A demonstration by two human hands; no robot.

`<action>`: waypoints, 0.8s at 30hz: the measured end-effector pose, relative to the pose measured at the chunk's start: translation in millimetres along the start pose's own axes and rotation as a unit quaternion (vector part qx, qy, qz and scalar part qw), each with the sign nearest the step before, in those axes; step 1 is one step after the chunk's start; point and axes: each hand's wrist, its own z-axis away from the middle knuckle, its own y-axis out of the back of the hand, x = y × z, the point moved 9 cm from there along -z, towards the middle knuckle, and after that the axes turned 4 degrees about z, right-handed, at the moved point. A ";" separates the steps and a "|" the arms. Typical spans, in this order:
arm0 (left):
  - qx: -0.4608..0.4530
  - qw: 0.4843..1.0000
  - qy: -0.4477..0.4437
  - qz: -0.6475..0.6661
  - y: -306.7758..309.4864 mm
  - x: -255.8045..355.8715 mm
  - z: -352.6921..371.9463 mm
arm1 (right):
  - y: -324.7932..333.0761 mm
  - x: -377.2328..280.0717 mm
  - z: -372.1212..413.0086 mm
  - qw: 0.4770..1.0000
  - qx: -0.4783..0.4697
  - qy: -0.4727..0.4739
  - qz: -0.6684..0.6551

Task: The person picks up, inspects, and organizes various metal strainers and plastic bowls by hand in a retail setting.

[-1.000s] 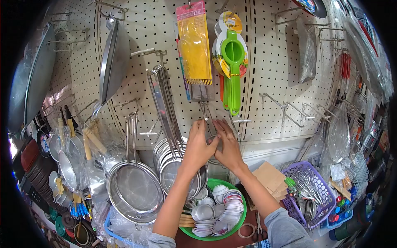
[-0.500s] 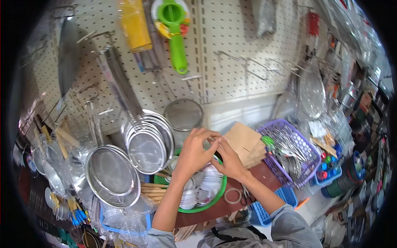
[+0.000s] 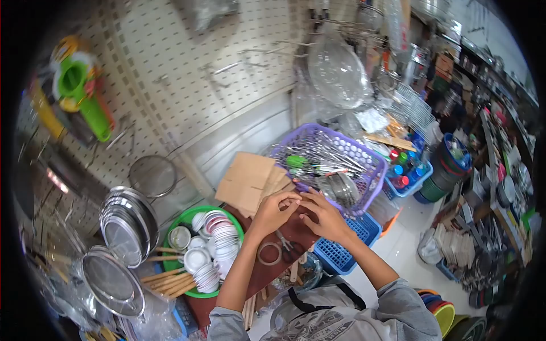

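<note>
My left hand (image 3: 277, 213) is closed, thumb and fingertips pressed together; whatever is between them, if anything, is too small to make out. Close beside it, my right hand (image 3: 327, 219) has bent fingers, with its thumb held apart. The two sets of fingertips nearly meet above the brown tabletop (image 3: 242, 278). Behind my left hand lie brown cardboard pieces (image 3: 244, 179). Below the hands are scissors (image 3: 284, 241) and a tan ring (image 3: 269, 254). Just past my right hand stands a purple basket (image 3: 372, 190) of metal utensils.
A green basin (image 3: 187, 216) holds white bowls and wooden-handled tools at left. Strainers (image 3: 122, 233) hang beside it from the pegboard (image 3: 187, 74). A blue basket (image 3: 364, 227) stands right of my hands, and a bottle-filled blue bin (image 3: 418, 179) sits farther back. Crowded shelves (image 3: 492, 165) line the far right.
The view has swung right, bringing more of the shelves into sight. My hands now appear lower and right of the green basin, in front of the purple basket. They remain close together.
</note>
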 end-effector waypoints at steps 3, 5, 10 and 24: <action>-0.047 0.998 -0.006 0.033 -49.2 -14.0 -33.4 | 35.3 35.2 19.0 0.998 0.015 -0.051 0.038; -0.081 0.995 0.001 0.055 -79.5 -19.6 -54.1 | 56.2 60.2 30.0 0.995 0.034 -0.081 0.044; -0.077 0.995 -0.046 0.037 -130.7 -24.1 -97.9 | 106.0 102.3 49.8 0.984 0.085 -0.146 0.055; -0.020 0.993 -0.112 -0.024 -188.4 -56.5 -158.6 | 41.0 254.6 37.8 0.987 -0.068 -0.146 -0.022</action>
